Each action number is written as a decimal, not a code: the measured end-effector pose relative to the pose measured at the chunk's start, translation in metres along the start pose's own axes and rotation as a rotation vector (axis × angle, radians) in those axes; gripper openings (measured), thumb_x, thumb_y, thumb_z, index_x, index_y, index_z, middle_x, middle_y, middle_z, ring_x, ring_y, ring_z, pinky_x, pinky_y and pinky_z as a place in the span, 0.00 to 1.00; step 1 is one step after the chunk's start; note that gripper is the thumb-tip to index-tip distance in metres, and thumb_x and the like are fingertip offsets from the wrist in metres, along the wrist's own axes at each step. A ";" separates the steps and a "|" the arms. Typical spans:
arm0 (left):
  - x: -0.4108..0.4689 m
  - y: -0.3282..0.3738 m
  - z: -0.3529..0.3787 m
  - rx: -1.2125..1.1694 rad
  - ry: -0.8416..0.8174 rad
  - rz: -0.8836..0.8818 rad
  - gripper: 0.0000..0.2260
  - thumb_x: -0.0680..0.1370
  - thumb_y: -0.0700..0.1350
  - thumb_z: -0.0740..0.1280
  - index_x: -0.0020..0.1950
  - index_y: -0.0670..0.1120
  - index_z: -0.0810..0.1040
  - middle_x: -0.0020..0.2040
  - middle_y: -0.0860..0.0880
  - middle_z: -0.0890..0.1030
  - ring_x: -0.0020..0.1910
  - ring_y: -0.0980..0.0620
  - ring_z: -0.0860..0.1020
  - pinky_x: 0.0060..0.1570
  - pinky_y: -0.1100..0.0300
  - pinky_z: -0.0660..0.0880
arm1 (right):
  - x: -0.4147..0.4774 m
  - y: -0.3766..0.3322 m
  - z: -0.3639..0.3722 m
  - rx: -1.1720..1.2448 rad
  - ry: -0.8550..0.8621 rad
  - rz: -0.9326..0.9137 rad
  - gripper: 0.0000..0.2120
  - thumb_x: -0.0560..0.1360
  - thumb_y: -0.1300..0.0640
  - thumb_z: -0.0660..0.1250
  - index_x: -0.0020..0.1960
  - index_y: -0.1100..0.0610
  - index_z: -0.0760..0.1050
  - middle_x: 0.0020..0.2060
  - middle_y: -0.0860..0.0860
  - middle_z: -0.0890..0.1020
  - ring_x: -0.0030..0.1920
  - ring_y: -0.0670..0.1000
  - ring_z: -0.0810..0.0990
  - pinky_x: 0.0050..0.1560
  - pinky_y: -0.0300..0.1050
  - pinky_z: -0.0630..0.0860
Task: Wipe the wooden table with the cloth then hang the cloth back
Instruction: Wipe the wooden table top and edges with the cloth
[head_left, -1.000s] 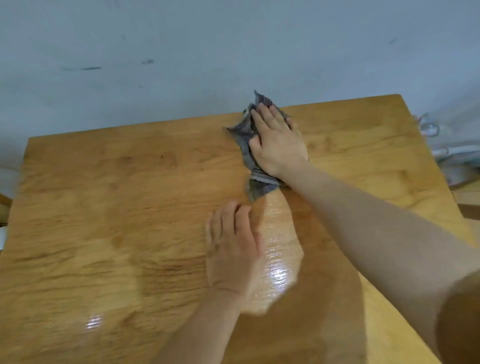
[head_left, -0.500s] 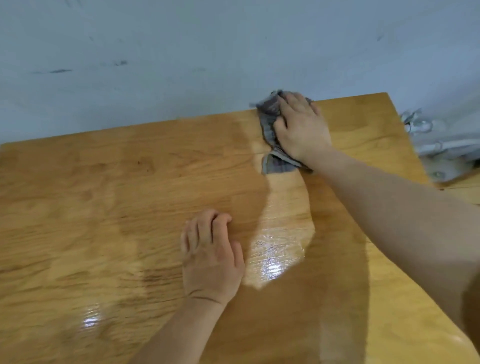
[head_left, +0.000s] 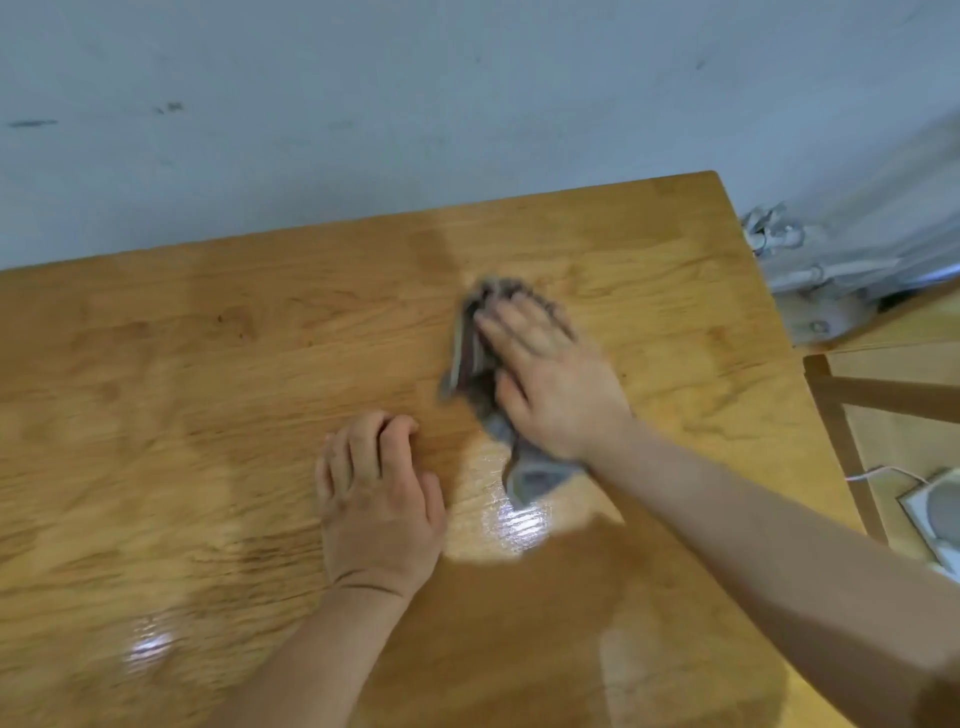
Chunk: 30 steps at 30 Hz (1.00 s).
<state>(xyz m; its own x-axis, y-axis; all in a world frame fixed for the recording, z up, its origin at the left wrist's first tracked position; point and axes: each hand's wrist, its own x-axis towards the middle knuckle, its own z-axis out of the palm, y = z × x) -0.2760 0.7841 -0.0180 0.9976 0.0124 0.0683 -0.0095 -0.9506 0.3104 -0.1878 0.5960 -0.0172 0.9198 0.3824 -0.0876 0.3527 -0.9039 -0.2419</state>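
A grey crumpled cloth (head_left: 475, 364) lies on the wooden table (head_left: 182, 415), right of its middle. My right hand (head_left: 550, 379) presses flat on top of it, fingers stretched toward the wall, and covers most of it; the cloth's edges stick out on the left and by the wrist. My left hand (head_left: 382, 499) rests on the bare wood just left of the cloth, fingers curled under, holding nothing. A shiny damp patch (head_left: 509, 519) sits between the two hands.
A pale blue-grey wall (head_left: 415, 104) runs along the table's far edge. Off the right edge are white pipes or cables (head_left: 810, 260), a wooden frame (head_left: 852, 405) and a white device with a cord (head_left: 935, 509).
My right hand has pulled the cloth back from the far edge toward me, to the middle of the table. My left hand has stayed in place and curled its fingers more.
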 end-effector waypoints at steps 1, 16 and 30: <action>-0.001 0.000 0.000 -0.006 0.003 0.002 0.17 0.70 0.44 0.58 0.57 0.43 0.73 0.58 0.43 0.72 0.58 0.41 0.70 0.62 0.40 0.66 | 0.023 0.014 -0.004 -0.005 0.038 0.121 0.28 0.77 0.47 0.50 0.76 0.54 0.63 0.76 0.52 0.64 0.77 0.53 0.58 0.75 0.56 0.56; -0.003 -0.001 0.002 0.051 -0.003 -0.009 0.21 0.67 0.45 0.60 0.59 0.42 0.72 0.59 0.40 0.72 0.57 0.38 0.70 0.55 0.42 0.65 | -0.101 -0.090 0.023 0.144 0.016 0.078 0.25 0.77 0.51 0.57 0.73 0.54 0.68 0.76 0.50 0.64 0.77 0.50 0.58 0.74 0.54 0.58; 0.004 0.001 0.004 0.089 -0.041 -0.022 0.18 0.68 0.46 0.59 0.58 0.47 0.69 0.60 0.46 0.67 0.59 0.42 0.67 0.61 0.41 0.66 | 0.107 0.061 -0.019 0.059 0.157 0.606 0.29 0.78 0.48 0.48 0.78 0.53 0.57 0.78 0.52 0.56 0.78 0.53 0.51 0.75 0.56 0.48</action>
<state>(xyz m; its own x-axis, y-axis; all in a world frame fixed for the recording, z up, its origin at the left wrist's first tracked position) -0.2715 0.7817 -0.0208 0.9995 0.0222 0.0233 0.0164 -0.9740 0.2260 -0.0648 0.5782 -0.0230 0.9691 -0.2318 -0.0842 -0.2456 -0.9373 -0.2473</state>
